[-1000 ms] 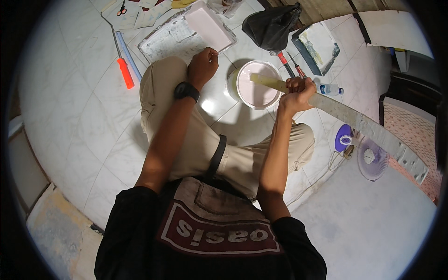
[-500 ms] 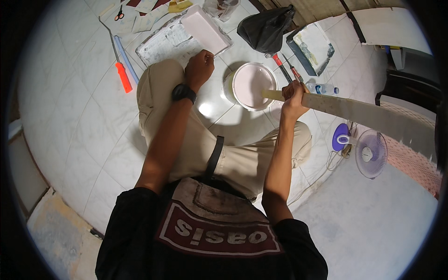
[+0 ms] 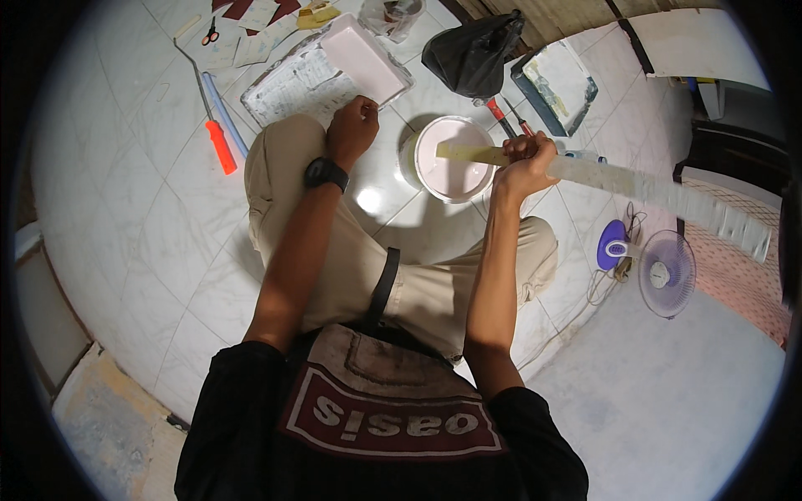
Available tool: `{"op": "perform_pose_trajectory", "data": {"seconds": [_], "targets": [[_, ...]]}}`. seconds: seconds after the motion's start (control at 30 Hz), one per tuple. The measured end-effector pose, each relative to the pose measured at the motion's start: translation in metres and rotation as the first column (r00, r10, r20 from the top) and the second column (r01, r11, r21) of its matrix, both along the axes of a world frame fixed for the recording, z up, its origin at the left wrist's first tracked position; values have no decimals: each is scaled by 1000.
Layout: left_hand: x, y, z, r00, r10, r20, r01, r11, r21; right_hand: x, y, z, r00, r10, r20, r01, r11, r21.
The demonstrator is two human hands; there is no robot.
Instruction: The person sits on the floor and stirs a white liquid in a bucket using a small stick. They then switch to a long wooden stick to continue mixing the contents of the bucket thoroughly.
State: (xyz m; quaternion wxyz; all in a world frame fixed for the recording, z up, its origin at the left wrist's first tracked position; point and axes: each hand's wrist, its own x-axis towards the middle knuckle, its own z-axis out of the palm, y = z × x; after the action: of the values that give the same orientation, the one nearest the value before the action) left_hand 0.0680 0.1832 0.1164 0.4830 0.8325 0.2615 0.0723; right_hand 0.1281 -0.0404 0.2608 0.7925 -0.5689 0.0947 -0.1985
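Note:
My right hand point(image 3: 528, 163) is closed round a long flat strip point(image 3: 635, 185), which could be wood. Its yellowish end reaches into a round bucket point(image 3: 418, 171) of pale pink paint point(image 3: 469, 179). The other end, greyish white and slightly blurred, slants far out to the right over the floor. My left hand point(image 3: 354, 125) rests by my left knee with its fingers curled and nothing visible in them. Just beyond it lies a paint tray point(image 3: 284, 88), smeared with white, with pale pink paint in its deeper end.
Red-handled tools point(image 3: 501, 117), a dark tray point(image 3: 566, 117) and a black plastic bag point(image 3: 472, 63) surround the bucket's far side. To the left lie an orange-handled roller frame point(image 3: 220, 149) and scissors point(image 3: 211, 32). A purple fan point(image 3: 666, 274) stands right, partly below the strip.
My right hand has shifted slightly up, and the strip's yellowish end has moved left, further over the bucket. The strip's far end has drawn inward. My left hand has barely moved.

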Motion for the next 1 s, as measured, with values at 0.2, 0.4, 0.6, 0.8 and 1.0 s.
{"op": "perform_pose_trajectory", "data": {"seconds": [0.2,0.4,0.6,0.8,1.0], "targets": [[0,0,-6,999,2,43,-2,1000,-8,-6,-14,-15,992,9,122,6,993,-122],[-1,-3,-3,999,-5,51,5,1000,-5,-19,-25,-18,964,243,110,-203,937,-285],[2,-3,-6,998,2,57,-3,1000,14,-15,-17,2,961,264,-84,-277,909,-313],[4,-4,-7,998,3,64,-4,1000,22,-8,-15,14,985,147,-89,-165,951,-260],[3,-4,-2,998,8,65,-8,1000,-4,8,-28,4,985,-76,-156,74,997,-21]]}}
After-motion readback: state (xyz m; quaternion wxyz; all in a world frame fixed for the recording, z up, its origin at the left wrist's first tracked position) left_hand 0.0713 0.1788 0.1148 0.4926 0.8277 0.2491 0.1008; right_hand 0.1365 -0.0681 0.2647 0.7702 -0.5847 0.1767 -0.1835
